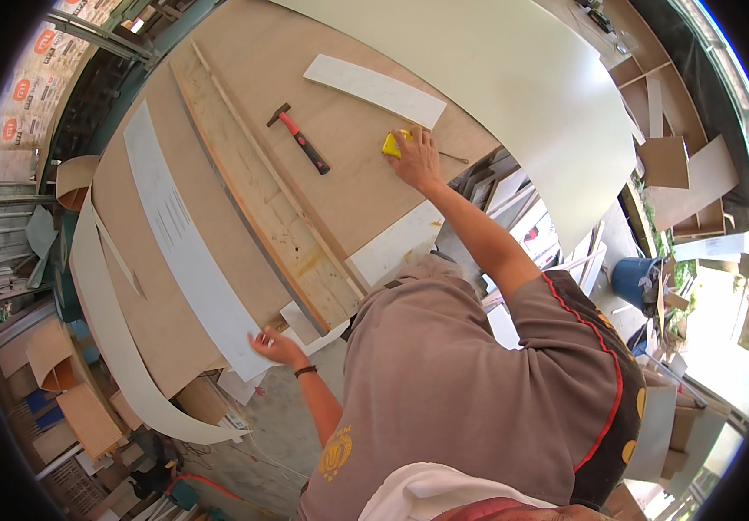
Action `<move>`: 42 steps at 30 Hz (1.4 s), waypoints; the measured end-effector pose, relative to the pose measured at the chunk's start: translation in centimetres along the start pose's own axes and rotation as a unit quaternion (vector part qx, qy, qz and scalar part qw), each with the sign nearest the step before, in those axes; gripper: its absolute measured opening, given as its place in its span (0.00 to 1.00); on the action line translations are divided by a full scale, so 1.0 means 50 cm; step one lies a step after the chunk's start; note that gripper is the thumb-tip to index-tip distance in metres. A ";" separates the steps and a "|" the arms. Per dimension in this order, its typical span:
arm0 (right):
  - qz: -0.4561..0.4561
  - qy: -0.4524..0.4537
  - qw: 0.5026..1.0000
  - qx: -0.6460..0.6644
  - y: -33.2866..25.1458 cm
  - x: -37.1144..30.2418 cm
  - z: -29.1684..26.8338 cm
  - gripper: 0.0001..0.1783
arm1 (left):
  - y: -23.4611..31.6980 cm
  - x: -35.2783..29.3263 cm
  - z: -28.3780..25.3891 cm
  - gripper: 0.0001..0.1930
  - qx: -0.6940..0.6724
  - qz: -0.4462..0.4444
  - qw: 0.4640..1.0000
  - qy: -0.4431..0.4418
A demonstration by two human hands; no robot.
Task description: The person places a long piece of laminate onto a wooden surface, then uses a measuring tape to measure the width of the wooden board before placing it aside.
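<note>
My right hand (416,161) reaches far out over a large plywood board (244,104) and closes on a small yellow object (393,143) lying on it. Just beyond the yellow object lies a short white laminate strip (374,89). A hammer with a red and black handle (299,139) rests on the board to the left of that hand. My left hand (275,348) is at the near edge of the board, fingers spread, touching the end of a long white laminate strip (179,239) that runs along the board.
A wooden batten frame (261,195) lies lengthwise on the plywood. A big pale sheet (513,95) curves over the far right. Offcuts and white panels (522,230) pile below the right arm, with a blue bucket (635,278) beyond. Curled laminate strips (114,347) hang at the left.
</note>
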State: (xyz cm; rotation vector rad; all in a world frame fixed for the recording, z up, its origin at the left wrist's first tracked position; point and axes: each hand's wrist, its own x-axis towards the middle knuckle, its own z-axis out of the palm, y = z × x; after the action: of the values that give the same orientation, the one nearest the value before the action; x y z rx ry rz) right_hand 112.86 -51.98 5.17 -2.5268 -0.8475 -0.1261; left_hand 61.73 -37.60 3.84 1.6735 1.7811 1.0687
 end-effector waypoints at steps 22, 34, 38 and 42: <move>0.285 -0.170 0.905 0.265 0.067 -0.317 -0.249 0.33 | 0.113 0.036 0.242 0.27 0.214 0.119 0.953 -0.176; 0.437 -0.311 0.830 0.152 0.232 -0.469 -0.184 0.44 | 0.139 0.006 0.249 0.25 0.200 0.159 0.951 -0.175; 0.450 -0.371 0.804 0.113 0.274 -0.514 -0.161 0.46 | 0.161 -0.010 0.254 0.26 0.191 0.152 0.948 -0.205; 0.526 -0.360 0.758 0.139 0.313 -0.583 -0.142 0.43 | 0.197 -0.024 0.255 0.26 0.175 0.168 0.945 -0.219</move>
State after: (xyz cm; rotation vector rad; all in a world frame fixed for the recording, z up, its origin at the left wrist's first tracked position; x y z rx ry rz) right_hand 99.07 -82.12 -1.55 -2.3365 0.4421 1.2816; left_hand 77.85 -36.44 3.94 2.2778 1.4810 0.4495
